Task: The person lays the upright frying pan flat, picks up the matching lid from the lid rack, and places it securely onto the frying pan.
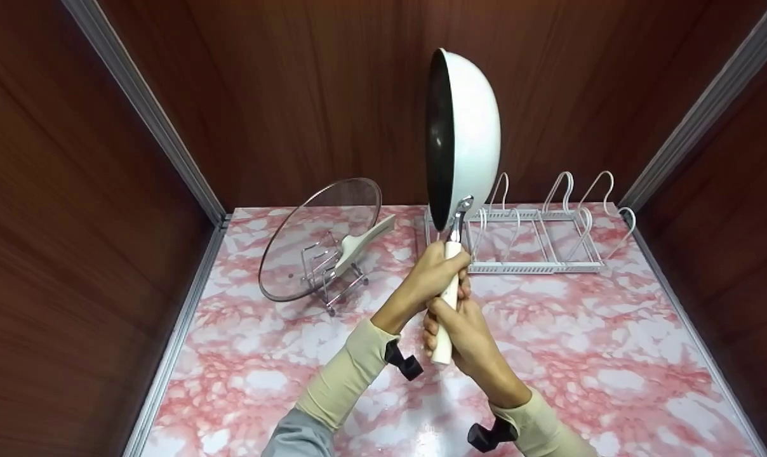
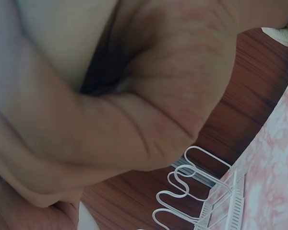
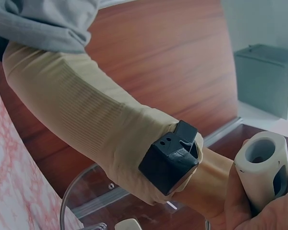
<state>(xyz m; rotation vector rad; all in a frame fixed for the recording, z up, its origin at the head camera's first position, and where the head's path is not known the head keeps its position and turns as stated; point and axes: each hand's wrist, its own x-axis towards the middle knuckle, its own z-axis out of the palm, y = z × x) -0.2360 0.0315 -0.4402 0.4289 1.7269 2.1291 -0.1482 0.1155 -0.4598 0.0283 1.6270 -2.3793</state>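
Note:
A white frying pan (image 1: 475, 127) with a dark inside is held up on edge in the head view, its cream handle (image 1: 444, 346) pointing down toward the person. My left hand (image 1: 435, 270) grips the handle near the metal joint. Just below it, my right hand (image 1: 463, 327) holds the same handle closer to its end. In the right wrist view the hollow handle end (image 3: 260, 155) sticks out of the right hand. The left wrist view is mostly filled by a hand (image 2: 168, 91) curled round the handle.
Left on the marbled table (image 1: 244, 381), a glass lid (image 1: 294, 241) with a cream handle leans in a small wire stand (image 1: 339, 295). A white wire rack (image 1: 542, 266) with several upright loops stands behind and right of the hands. Brown panels (image 1: 307, 95) enclose the table.

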